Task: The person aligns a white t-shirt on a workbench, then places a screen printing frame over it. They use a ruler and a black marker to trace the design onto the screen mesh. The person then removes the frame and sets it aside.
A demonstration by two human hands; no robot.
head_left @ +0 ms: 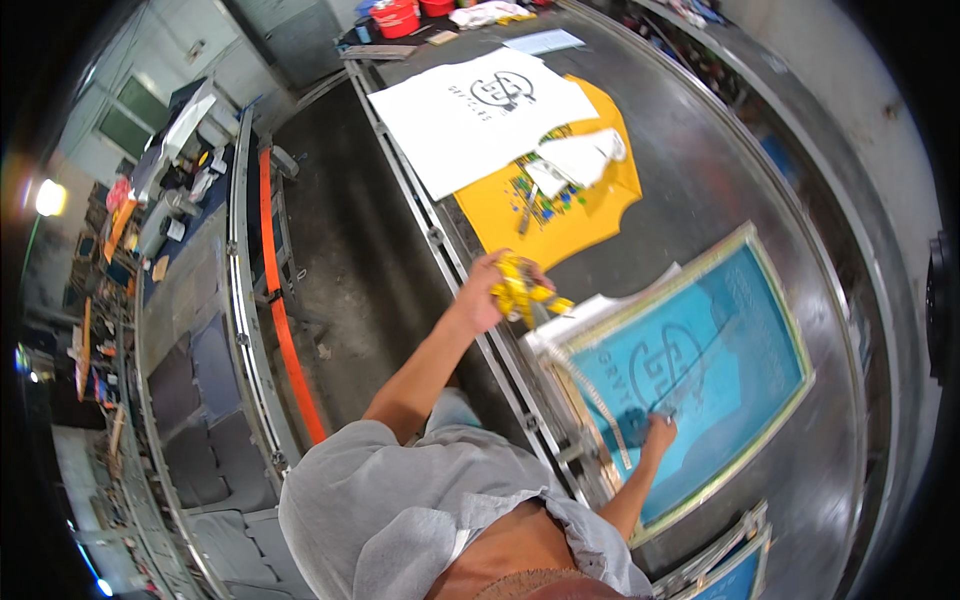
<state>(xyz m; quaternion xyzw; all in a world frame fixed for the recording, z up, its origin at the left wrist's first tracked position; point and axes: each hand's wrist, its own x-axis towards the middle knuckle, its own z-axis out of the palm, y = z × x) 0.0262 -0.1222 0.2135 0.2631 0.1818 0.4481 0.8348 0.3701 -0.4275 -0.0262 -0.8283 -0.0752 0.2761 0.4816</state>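
My left hand is closed round a crumpled yellow cloth, held near the table's front rail. Lower right, a printing screen with blue mesh and a pale frame lies on the dark table; a round logo and lettering show in the mesh. My right hand is at the near part of this mesh, its fingers closed beside a dark smudge. What it grips, if anything, is too small to make out. A light strip runs along the screen's near side. White fabric shows under the frame's left corner.
Farther along the table lie a printed white cloth piece and a yellow fabric piece with a colourful print and a white cloth on it. Red buckets stand at the far end. Another screen is nearby.
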